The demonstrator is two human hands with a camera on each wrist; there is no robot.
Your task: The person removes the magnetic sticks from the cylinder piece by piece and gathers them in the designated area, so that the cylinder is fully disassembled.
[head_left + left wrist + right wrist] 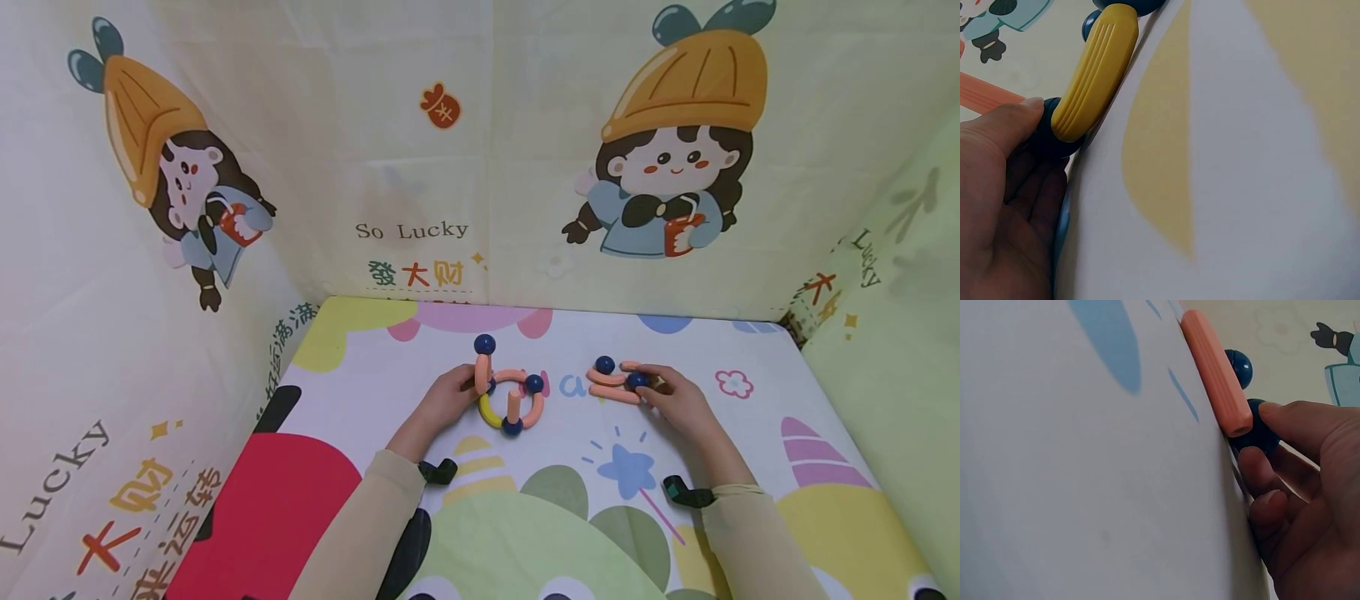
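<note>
In the head view, a ring of curved pink rods (537,410) and one yellow curved rod (491,413) joined by dark blue balls lies on the table. A pink rod (482,374) topped with a blue ball (484,343) rises from its left corner; another pink rod (513,405) stands at the front. My left hand (452,398) pinches the left corner ball (1044,139), thumb on top, beside the yellow rod. To the right, my right hand (678,396) pinches a blue ball (1261,428) between thumb and fingers, close to a straight pink rod (1216,372).
Beside the right hand lie a curved pink rod (604,379) and a second loose blue ball (604,364). A printed cloth covers the table (570,450). Pale printed curtains (517,167) enclose it at the back and both sides.
</note>
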